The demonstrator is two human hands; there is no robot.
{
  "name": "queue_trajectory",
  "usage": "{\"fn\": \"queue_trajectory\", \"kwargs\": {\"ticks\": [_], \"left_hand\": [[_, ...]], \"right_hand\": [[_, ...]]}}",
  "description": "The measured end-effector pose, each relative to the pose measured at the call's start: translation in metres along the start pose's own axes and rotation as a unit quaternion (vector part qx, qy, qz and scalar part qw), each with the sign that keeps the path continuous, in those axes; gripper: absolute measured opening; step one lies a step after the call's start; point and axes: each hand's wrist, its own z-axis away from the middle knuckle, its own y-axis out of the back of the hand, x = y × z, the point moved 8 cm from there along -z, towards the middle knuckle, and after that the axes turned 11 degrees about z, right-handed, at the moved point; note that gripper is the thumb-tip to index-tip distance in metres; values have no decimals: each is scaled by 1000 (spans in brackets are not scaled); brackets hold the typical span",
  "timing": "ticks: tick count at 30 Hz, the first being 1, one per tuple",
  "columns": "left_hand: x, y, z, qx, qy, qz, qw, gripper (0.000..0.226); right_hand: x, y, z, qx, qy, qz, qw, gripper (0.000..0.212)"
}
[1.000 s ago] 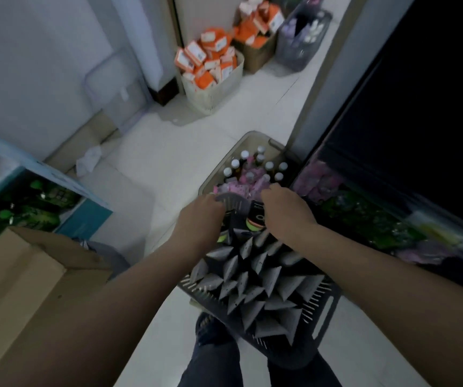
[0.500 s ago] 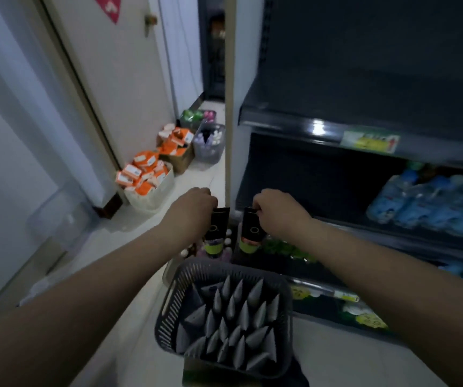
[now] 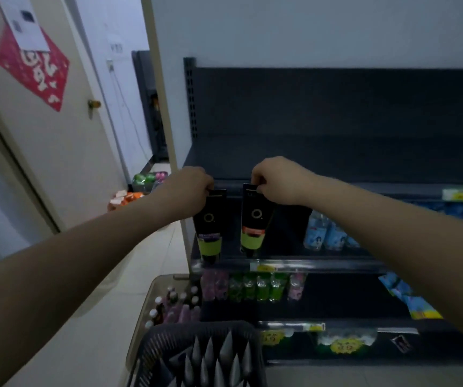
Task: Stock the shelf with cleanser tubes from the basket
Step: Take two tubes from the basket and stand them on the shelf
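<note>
My left hand (image 3: 190,188) pinches the crimped top of a black cleanser tube with a green band (image 3: 209,227), which hangs cap down. My right hand (image 3: 276,180) holds a second black tube (image 3: 253,222) the same way, just to the right. Both tubes hang in front of the left end of the dark shelf unit, level with the front edge of the bare upper shelf (image 3: 336,188). The dark slotted basket (image 3: 152,356) sits at the bottom centre, holding several more tubes (image 3: 213,361) standing crimp up.
Pale blue bottles (image 3: 325,233) stand on the middle shelf to the right of the tubes. Green and pink packs (image 3: 255,286) fill the shelf below. A clear bin of small bottles (image 3: 169,305) sits on the floor left of the shelf. A door (image 3: 43,141) stands at left.
Both hands lifted a tube each out of the basket and raised them from low shelf level up to the upper shelf edge. The view tilted upward.
</note>
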Motion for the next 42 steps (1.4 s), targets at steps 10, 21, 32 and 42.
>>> {"fn": "queue_trajectory", "kwargs": {"ticks": [10,21,32,42], "left_hand": [[50,61,-102,49,-70,-25,996,23],[63,79,-218,84,-79,-28,993,21],[25,44,-298,71,-20,-27,997,26],[0,29,-326,64,-4,-39,997,26]], "right_hand": [[74,88,-25,64,-25,14,998,21],[165,121,-100,83,-46,37,995,21],[207,101,-186,73,-21,56,996,22],[210,80,-229,77,-9,33,996,24]]}}
